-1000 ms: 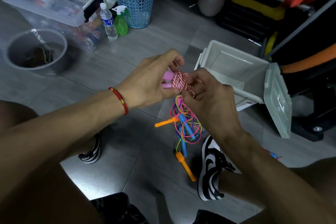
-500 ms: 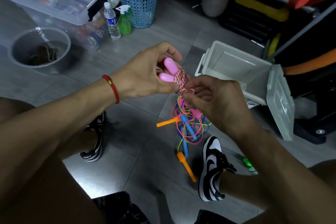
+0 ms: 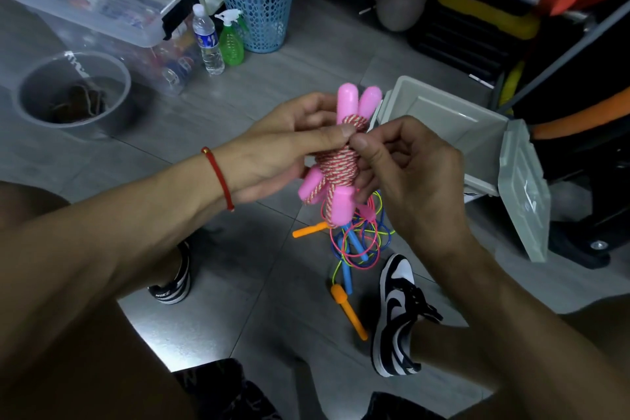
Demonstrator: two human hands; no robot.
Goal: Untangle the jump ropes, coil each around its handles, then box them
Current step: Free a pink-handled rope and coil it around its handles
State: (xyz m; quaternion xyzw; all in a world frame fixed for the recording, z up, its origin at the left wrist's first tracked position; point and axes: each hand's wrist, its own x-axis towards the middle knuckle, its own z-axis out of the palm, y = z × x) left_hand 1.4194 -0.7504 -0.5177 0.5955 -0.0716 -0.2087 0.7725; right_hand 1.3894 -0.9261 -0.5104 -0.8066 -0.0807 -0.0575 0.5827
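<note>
Above grey floor, between both hands: pink-handled jump rope (image 3: 341, 167), red-white cord coiled round upright handles. Left hand (image 3: 286, 150) grips bundle, thumb pressed on coil. Right hand (image 3: 405, 170) pinches cord at coil's side, fingers curled. Below, tangled ropes (image 3: 354, 242) on floor. Open grey box (image 3: 453, 119) just right.

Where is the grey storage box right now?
In the head view the grey box sits open on the floor at centre-right, just beyond the right hand, its lid hanging down on its right side.
</note>
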